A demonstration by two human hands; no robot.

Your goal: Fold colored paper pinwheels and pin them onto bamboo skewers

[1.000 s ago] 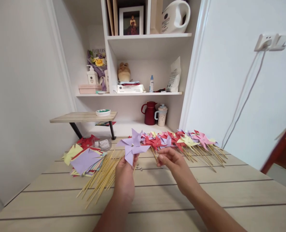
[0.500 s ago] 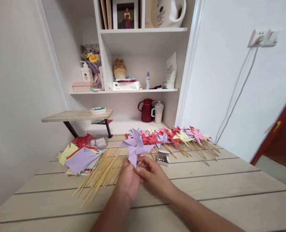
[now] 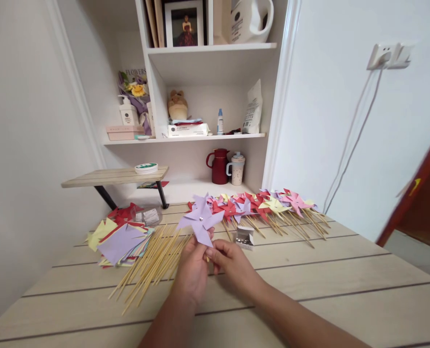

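Observation:
A purple paper pinwheel (image 3: 201, 220) with a shiny pin at its centre stands up between my hands over the middle of the table. My left hand (image 3: 195, 261) is closed around it just under the blades. Close beside it, my right hand (image 3: 227, 261) pinches the lower part, where a short bit of the stick shows. The blades and fingers hide most of the stick. Left of my hands lie loose wooden sticks (image 3: 151, 266) and a pile of coloured paper sheets (image 3: 122, 242). A small open box of shiny pins (image 3: 244, 238) stands just past my right hand.
Several finished pinwheels (image 3: 274, 205) lie in a row along the table's back right. A clear plastic box (image 3: 149, 215) sits behind the papers, near a small raised wooden stand (image 3: 113, 176). A red jug (image 3: 219, 166) and a cup (image 3: 237, 169) stand on the lowest shelf.
The purple pinwheel has turned a little and tilted slightly left. Both hands remain on it, with small finger shifts. The whole view has moved slightly.

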